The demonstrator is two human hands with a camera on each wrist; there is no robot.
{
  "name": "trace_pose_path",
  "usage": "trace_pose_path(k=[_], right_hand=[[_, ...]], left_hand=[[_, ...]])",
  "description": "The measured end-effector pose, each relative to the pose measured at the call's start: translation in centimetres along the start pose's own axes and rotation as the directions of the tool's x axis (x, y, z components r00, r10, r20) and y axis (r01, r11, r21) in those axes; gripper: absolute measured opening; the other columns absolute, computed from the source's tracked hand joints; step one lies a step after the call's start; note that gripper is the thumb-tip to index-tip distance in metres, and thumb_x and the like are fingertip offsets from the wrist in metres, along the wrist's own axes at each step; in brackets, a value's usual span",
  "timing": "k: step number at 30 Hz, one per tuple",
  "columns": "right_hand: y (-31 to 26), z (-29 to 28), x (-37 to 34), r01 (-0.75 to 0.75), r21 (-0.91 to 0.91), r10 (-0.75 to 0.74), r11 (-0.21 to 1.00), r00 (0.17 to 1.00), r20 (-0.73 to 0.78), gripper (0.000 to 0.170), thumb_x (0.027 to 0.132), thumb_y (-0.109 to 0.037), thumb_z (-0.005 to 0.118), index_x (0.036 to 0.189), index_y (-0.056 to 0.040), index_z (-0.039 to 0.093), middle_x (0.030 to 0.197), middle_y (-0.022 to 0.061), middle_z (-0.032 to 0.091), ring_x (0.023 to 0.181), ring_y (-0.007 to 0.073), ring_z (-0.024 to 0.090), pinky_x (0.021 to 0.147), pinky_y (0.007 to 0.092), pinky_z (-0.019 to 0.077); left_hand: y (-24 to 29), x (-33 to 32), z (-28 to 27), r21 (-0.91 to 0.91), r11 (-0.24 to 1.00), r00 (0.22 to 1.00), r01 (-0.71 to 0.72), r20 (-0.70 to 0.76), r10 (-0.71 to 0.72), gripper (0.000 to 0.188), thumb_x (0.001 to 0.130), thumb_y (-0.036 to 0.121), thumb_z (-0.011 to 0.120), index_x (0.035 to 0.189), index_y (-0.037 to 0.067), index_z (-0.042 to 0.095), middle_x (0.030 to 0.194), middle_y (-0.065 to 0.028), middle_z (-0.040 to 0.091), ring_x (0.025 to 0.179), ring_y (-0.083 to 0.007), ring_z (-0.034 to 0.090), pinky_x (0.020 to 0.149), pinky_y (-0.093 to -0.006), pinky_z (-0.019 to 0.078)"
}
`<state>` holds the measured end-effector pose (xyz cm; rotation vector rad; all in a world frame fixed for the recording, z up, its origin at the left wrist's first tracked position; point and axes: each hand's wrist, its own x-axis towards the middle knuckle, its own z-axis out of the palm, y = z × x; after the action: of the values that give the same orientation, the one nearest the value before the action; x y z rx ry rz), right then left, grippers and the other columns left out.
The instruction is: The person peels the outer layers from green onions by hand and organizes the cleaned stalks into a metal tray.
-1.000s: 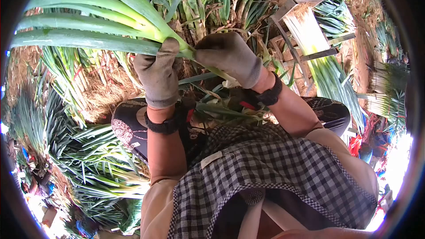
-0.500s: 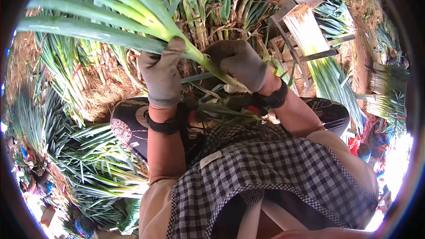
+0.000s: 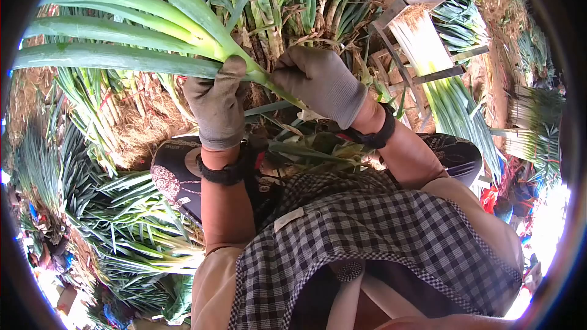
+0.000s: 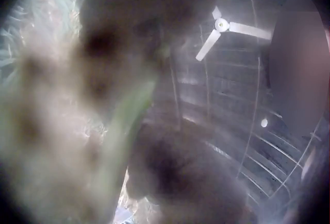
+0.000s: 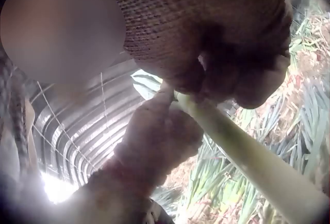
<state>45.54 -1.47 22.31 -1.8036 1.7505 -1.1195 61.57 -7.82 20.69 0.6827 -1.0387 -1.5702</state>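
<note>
One large green onion (image 3: 223, 41) lies across both gloved hands in the head view, its thick leaves fanning to the left. My left hand (image 3: 215, 107) grips it at the base of the leaves, thumb on top. Just to the right, my right hand (image 3: 324, 85) pinches the neck with curled fingers. The right wrist view shows the pale stalk (image 5: 252, 154) slanting down to the right below the right hand (image 5: 221, 38), with the left hand (image 5: 160, 136) close by. The left wrist view is badly blurred; a green streak of the onion (image 4: 126, 121) shows between dark shapes.
Upright green onions (image 3: 275, 0) stand ahead of the hands, with rooty bundles (image 3: 134, 122) at the left. A metal frame (image 3: 440, 75) at the right holds a bundle of white stalks (image 3: 428, 43). Cut leafy heaps (image 3: 134, 226) lie at lower left. Loose leaves lie between the knees.
The onion tilted up with its stalk swinging right, then came back lower and left. My right hand slid down the stalk half a second ago and is now back near the neck.
</note>
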Motion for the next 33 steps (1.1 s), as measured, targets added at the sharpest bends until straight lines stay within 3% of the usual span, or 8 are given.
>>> trace_pose_path(k=[4, 5, 8, 11, 14, 19, 29, 33], right_hand=[[3.1, -0.6, -2.0, -0.030, -0.189, -0.001, 0.981, 0.987, -0.160, 0.017, 0.081, -0.020, 0.067, 0.082, -0.0050, 0.060, 0.078, 0.0135, 0.063, 0.067, 0.0309, 0.063, 0.058, 0.0389, 0.0501], [4.5, -0.7, -2.2, -0.040, -0.198, -0.013, 0.979, 0.966, -0.259, 0.014, 0.081, -0.014, 0.068, 0.083, -0.0025, 0.062, 0.067, 0.0110, 0.061, 0.058, 0.0191, 0.061, 0.054, 0.0314, 0.0477], [4.0, -2.9, -2.9, -0.223, -0.370, 0.181, 0.902, 0.973, -0.145, 0.018, 0.080, -0.017, 0.072, 0.078, -0.0020, 0.063, 0.062, 0.0089, 0.060, 0.052, 0.0160, 0.057, 0.049, 0.0289, 0.0449], [-0.8, -3.1, -1.6, 0.020, 0.022, -0.018, 1.000, 0.995, -0.093, 0.020, 0.079, -0.020, 0.075, 0.077, -0.0008, 0.068, 0.060, 0.0059, 0.061, 0.050, 0.0100, 0.054, 0.046, 0.0247, 0.0412], [-2.3, -1.5, -0.3, -0.015, 0.130, 0.024, 0.991, 0.998, -0.065, 0.019, 0.077, -0.019, 0.075, 0.079, -0.0012, 0.069, 0.061, 0.0074, 0.062, 0.052, 0.0116, 0.057, 0.047, 0.0262, 0.0436], [-1.6, 0.6, 0.4, -0.038, -0.231, 0.020, 0.972, 0.996, -0.082, 0.022, 0.073, -0.027, 0.069, 0.074, -0.0054, 0.066, 0.067, 0.0161, 0.063, 0.063, 0.0341, 0.063, 0.058, 0.0401, 0.0510], [5.8, -0.3, -2.7, -0.166, 0.022, 0.166, 0.986, 0.949, -0.270, 0.017, 0.082, -0.017, 0.064, 0.086, -0.0005, 0.064, 0.065, 0.0109, 0.060, 0.056, 0.0131, 0.056, 0.055, 0.0298, 0.0462], [10.3, -5.3, -4.0, -0.499, -0.293, 0.450, 0.816, 0.865, -0.220, 0.039, 0.083, -0.040, 0.067, 0.082, -0.0012, 0.066, 0.069, 0.0180, 0.064, 0.062, 0.0298, 0.064, 0.056, 0.0392, 0.0495]], left_hand=[[1.5, 0.6, -0.4, -0.028, 0.996, 0.996, -0.090, 0.008, 0.090, 0.033, 0.085, 0.018, 0.068, 0.111, -0.002, 0.061, 0.100, -0.0064, 0.065, 0.089, -0.0149, 0.063, 0.076, -0.0268, 0.0513], [1.8, 0.7, -0.6, -0.027, 0.995, 0.996, -0.094, 0.006, 0.094, 0.033, 0.085, 0.018, 0.068, 0.111, -0.002, 0.061, 0.100, -0.0064, 0.065, 0.089, -0.0149, 0.063, 0.076, -0.0268, 0.0513], [2.3, 0.6, -0.5, 0.000, 0.984, 0.984, -0.177, 0.020, 0.177, 0.029, 0.084, 0.020, 0.071, 0.105, 0.001, 0.065, 0.083, -0.0020, 0.062, 0.058, -0.0050, 0.048, 0.048, -0.0185, 0.0348], [1.4, 0.3, 0.4, -0.013, 0.991, 0.991, -0.130, 0.013, 0.131, 0.029, 0.084, 0.020, 0.071, 0.104, 0.001, 0.065, 0.083, -0.0021, 0.062, 0.058, -0.0053, 0.048, 0.048, -0.0178, 0.0344], [1.0, 0.1, 0.4, 0.062, 0.990, 0.991, -0.130, 0.040, 0.128, 0.026, 0.086, 0.016, 0.067, 0.106, 0.000, 0.064, 0.087, -0.0020, 0.064, 0.069, -0.0074, 0.054, 0.057, -0.0198, 0.0415], [-0.5, 0.2, -0.8, 0.154, 0.965, 0.977, -0.212, 0.044, 0.208, 0.012, 0.081, 0.002, 0.068, 0.093, 0.001, 0.066, 0.086, 0.0003, 0.063, 0.078, -0.0080, 0.056, 0.072, -0.0239, 0.0465], [2.2, -0.1, -0.3, -0.043, 0.984, 0.982, -0.175, 0.063, 0.178, 0.028, 0.087, 0.013, 0.066, 0.111, 0.001, 0.061, 0.101, -0.0068, 0.064, 0.089, -0.0149, 0.062, 0.073, -0.0257, 0.0501], [2.8, 0.3, -1.3, -0.090, 0.974, 0.970, -0.208, 0.110, 0.217, 0.037, 0.085, 0.019, 0.069, 0.115, 0.000, 0.058, 0.107, -0.0095, 0.063, 0.096, -0.0173, 0.061, 0.082, -0.0296, 0.0515]])
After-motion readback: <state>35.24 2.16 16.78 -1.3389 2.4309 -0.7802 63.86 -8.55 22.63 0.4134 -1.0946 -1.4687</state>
